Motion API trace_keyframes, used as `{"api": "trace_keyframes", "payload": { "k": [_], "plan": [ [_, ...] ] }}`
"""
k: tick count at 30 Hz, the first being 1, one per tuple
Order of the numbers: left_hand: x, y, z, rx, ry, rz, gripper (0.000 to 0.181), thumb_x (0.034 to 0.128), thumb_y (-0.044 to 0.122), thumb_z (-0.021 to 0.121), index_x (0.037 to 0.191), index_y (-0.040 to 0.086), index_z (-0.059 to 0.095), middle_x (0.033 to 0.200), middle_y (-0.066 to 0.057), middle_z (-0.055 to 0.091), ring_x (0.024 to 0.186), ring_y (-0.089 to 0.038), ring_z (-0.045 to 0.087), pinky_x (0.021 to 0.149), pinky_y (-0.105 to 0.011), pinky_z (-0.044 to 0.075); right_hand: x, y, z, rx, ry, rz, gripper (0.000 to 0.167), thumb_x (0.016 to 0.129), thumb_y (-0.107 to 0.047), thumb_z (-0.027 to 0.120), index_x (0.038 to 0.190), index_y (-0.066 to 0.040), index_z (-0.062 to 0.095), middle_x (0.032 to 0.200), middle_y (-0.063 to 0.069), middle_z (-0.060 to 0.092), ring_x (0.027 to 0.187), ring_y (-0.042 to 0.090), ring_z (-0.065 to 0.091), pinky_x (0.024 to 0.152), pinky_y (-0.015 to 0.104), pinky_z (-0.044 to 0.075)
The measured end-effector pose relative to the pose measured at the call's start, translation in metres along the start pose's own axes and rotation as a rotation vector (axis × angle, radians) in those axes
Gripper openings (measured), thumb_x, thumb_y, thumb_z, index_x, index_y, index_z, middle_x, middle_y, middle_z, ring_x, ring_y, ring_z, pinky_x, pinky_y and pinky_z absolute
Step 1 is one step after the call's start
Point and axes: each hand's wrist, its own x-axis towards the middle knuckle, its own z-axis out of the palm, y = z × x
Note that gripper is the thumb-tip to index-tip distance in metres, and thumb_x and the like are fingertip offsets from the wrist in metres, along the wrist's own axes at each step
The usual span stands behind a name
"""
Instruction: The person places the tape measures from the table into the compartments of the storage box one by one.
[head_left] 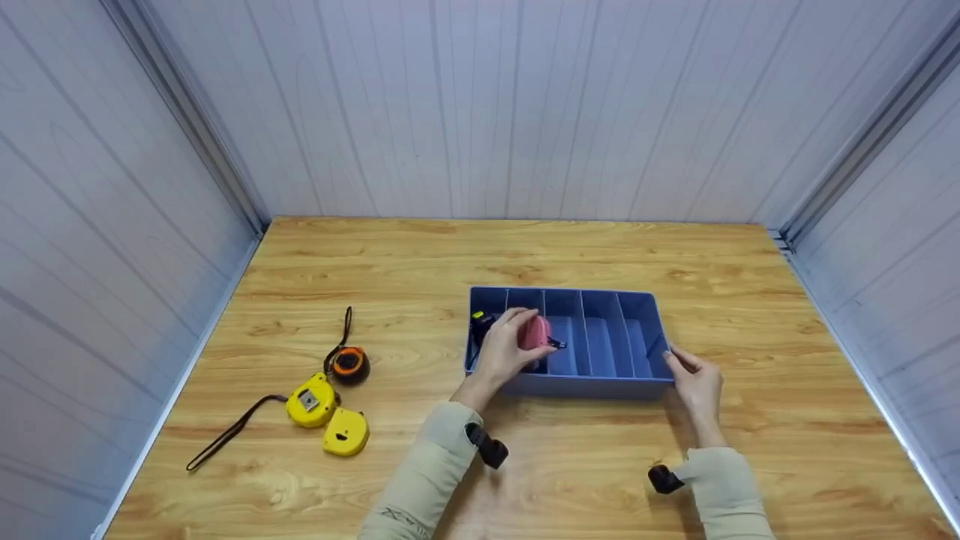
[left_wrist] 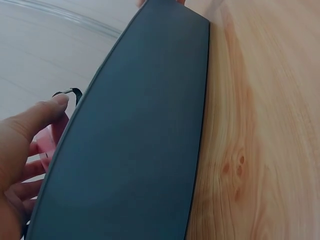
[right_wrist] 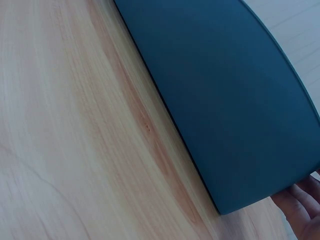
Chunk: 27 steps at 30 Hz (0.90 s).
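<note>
A pink tape measure (head_left: 535, 333) with a short dark strap is gripped by my left hand (head_left: 504, 351), over the second compartment from the left of a blue divided box (head_left: 589, 386). In the left wrist view the left hand (left_wrist: 20, 160) and the pink tape measure (left_wrist: 46, 142) show behind the box wall (left_wrist: 125, 125). My right hand (head_left: 696, 382) holds the box's right end at the near corner, thumb on the rim; in the right wrist view its fingers (right_wrist: 295, 205) lie against the box's end. A black and yellow tape measure (head_left: 481, 324) sits in the leftmost compartment.
Left of the box on the wooden table (head_left: 405, 255) lie an orange and black tape measure (head_left: 349, 363) with a strap, a yellow one (head_left: 310, 400) with a long dark strap, and another yellow one (head_left: 346, 433). Pale panel walls (head_left: 480, 112) stand behind and at both sides.
</note>
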Motion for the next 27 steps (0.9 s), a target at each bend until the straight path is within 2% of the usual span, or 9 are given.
{"api": "trace_keyframes", "payload": {
  "k": [2, 4, 8, 10, 13, 21, 27],
  "plan": [
    [0.000, -0.001, -0.001, 0.017, -0.010, 0.002, 0.060, 0.0676, 0.035, 0.075, 0.115, 0.003, 0.058, 0.111, -0.009, 0.055, 0.097, -0.020, 0.054, 0.080, -0.027, 0.046, 0.003, 0.006, 0.001, 0.005, 0.005, -0.014, 0.028, 0.078, -0.019, 0.068, 0.100, -0.003, 0.068, 0.099, 0.013, 0.063, 0.087, 0.007, 0.058, 0.073, 0.017, 0.044],
    [0.000, -0.002, -0.001, 0.038, -0.022, 0.009, 0.061, 0.0676, 0.036, 0.075, 0.115, 0.003, 0.058, 0.111, -0.010, 0.055, 0.098, -0.020, 0.054, 0.081, -0.028, 0.046, 0.011, 0.022, 0.006, 0.005, 0.020, -0.021, 0.028, 0.076, -0.024, 0.069, 0.099, -0.007, 0.069, 0.097, 0.010, 0.065, 0.090, 0.014, 0.059, 0.072, 0.018, 0.044],
    [0.000, -0.004, -0.002, 0.069, -0.036, 0.030, 0.061, 0.0669, 0.036, 0.076, 0.114, 0.002, 0.058, 0.111, -0.011, 0.056, 0.100, -0.021, 0.053, 0.084, -0.029, 0.045, 0.031, 0.059, 0.016, -0.058, 0.048, -0.028, 0.030, 0.075, -0.034, 0.069, 0.098, -0.016, 0.071, 0.095, 0.004, 0.066, 0.087, 0.007, 0.059, 0.068, 0.011, 0.041],
    [0.000, -0.005, -0.002, 0.072, -0.043, 0.036, 0.061, 0.0665, 0.035, 0.076, 0.114, 0.002, 0.058, 0.112, -0.012, 0.056, 0.100, -0.022, 0.053, 0.086, -0.030, 0.044, 0.037, 0.070, 0.019, -0.081, 0.064, -0.025, 0.030, 0.075, -0.036, 0.069, 0.099, -0.017, 0.071, 0.095, 0.002, 0.066, 0.086, 0.004, 0.059, 0.068, 0.010, 0.040],
    [0.000, -0.006, -0.003, 0.069, -0.062, 0.027, 0.061, 0.0670, 0.035, 0.076, 0.115, 0.002, 0.058, 0.112, -0.012, 0.056, 0.101, -0.022, 0.053, 0.085, -0.029, 0.044, 0.038, 0.072, 0.022, -0.084, 0.084, -0.025, 0.029, 0.076, -0.034, 0.069, 0.099, -0.016, 0.071, 0.095, 0.002, 0.066, 0.088, 0.006, 0.059, 0.070, 0.012, 0.041],
    [-0.001, -0.007, -0.005, 0.048, -0.122, 0.023, 0.062, 0.0693, 0.036, 0.074, 0.117, 0.000, 0.056, 0.114, -0.013, 0.055, 0.102, -0.023, 0.053, 0.083, -0.027, 0.045, 0.034, 0.064, 0.020, -0.067, 0.070, -0.008, 0.029, 0.076, -0.031, 0.069, 0.101, -0.014, 0.070, 0.099, 0.002, 0.065, 0.090, 0.005, 0.058, 0.072, 0.012, 0.042],
    [0.000, -0.010, -0.005, 0.062, -0.140, 0.079, 0.049, 0.0737, 0.024, 0.072, 0.111, -0.004, 0.059, 0.109, -0.013, 0.058, 0.101, -0.023, 0.054, 0.086, -0.027, 0.043, 0.032, 0.061, 0.017, -0.089, 0.062, -0.026, 0.032, 0.076, -0.035, 0.068, 0.101, -0.014, 0.069, 0.099, 0.002, 0.065, 0.092, 0.009, 0.059, 0.073, 0.012, 0.042]
  ]
}}
